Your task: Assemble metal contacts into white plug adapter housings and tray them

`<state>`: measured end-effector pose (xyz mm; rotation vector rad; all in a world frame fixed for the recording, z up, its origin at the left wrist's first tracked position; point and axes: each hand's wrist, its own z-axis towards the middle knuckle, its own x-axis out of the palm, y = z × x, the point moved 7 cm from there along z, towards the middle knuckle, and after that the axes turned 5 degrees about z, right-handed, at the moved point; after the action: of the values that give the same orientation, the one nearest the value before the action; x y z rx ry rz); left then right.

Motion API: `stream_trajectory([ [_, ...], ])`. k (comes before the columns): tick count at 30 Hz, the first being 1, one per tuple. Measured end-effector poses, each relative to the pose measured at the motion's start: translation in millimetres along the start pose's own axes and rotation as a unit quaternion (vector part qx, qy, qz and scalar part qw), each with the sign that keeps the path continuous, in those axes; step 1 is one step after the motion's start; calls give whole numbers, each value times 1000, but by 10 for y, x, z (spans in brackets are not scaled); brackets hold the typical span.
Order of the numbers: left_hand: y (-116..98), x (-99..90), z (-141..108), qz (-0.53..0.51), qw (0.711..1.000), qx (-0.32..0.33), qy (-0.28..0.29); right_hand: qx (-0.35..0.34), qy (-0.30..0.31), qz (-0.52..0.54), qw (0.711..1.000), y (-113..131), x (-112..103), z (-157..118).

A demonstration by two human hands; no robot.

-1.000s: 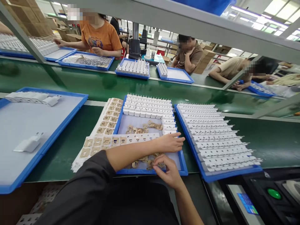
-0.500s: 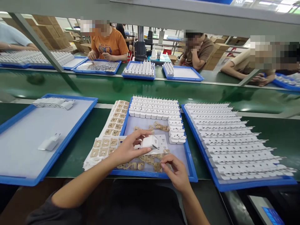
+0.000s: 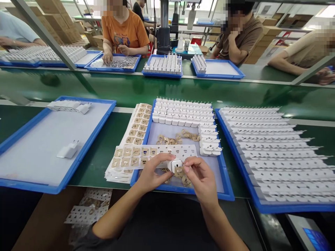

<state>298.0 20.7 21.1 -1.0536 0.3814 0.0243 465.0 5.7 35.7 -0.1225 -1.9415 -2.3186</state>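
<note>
My left hand [image 3: 151, 172] is closed around a white charger [image 3: 173, 164], its face with a dark port slot turned towards me. Against the lower part of that face hangs a tan adhesive piece [image 3: 179, 171] with cut-outs, pinched at its right edge by my right hand [image 3: 202, 177]. Both hands are over a blue-rimmed tray [image 3: 225, 174]. Under them lies a white backing sheet [image 3: 187, 150] with tan pieces still on its left part. Loose tan scraps [image 3: 186, 181] lie below and behind the hands. Rows of white chargers [image 3: 183, 116] stand along the tray's far and right sides.
Left, another blue-rimmed tray [image 3: 89, 136] carries a few chargers, one lying alone [image 3: 68, 150]. A stack of sticker sheets [image 3: 133, 130] lies beside the middle tray. At right, a tray [image 3: 237, 174] is packed with chargers. Co-workers sit across the green line [image 3: 125, 85].
My left hand has turned the charger so its port face shows. The right hand has risen to it, a tan piece now visible in its fingers. The head view has tilted down.
</note>
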Motion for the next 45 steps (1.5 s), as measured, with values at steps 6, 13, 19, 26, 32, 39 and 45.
stream_trajectory([
  [6, -17, -24, 22, 21, 1000, 16, -10, 28, -16, 10, 999, -66, 33, 45],
  [13, -28, -43, 30, 26, 999, 19, -13, 37, -25, 11, 999, -72, 55, 59],
  [19, -20, -40, 17, 22, 1000, 10, -10, 40, -26, 7, 999, -68, 65, 52],
  [26, -14, -34, 12, 14, 1000, 11, -12, 23, -28, -25, 999, -47, 87, 24],
  [32, -29, -36, 8, 17, 999, 24, -21, -18, -47, -87, 995, 13, 102, 7],
  [39, -23, -44, -9, 31, 999, 26, -25, -51, -57, -163, 984, 61, 130, 1],
  [45, -37, -61, -9, 43, 997, 44, -46, -152, -65, -254, 953, 185, 244, -35],
])
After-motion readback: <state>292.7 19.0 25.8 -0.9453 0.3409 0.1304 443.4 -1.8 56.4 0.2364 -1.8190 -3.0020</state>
